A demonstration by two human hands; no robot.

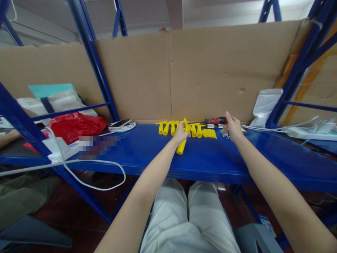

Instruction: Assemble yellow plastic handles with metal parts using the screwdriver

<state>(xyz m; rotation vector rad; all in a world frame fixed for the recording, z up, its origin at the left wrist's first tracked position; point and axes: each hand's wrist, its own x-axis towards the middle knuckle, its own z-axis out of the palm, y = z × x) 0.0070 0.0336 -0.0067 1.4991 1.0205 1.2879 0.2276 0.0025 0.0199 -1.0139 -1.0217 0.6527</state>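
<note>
My left hand (180,135) is closed around a yellow plastic handle-like part (181,148), whose round tube end points toward me. In my right hand (232,128) is a screwdriver with a red and black grip (214,121). Its shaft runs left to the top of the held part; whether the tip touches it I cannot tell. More yellow tube-shaped parts (165,129) stand in a row along the back, on both sides of my left hand. To their right lies a set of small yellow pieces (210,133). Small metal bits, apparently screws (224,134), are scattered beside my right hand.
A cardboard wall (205,70) closes off the back of the blue table (137,151). On the left are a phone (120,124), coiled white cable, a red plastic bag (76,126) and a power strip (59,149). A white pouch (266,105) leans at the right.
</note>
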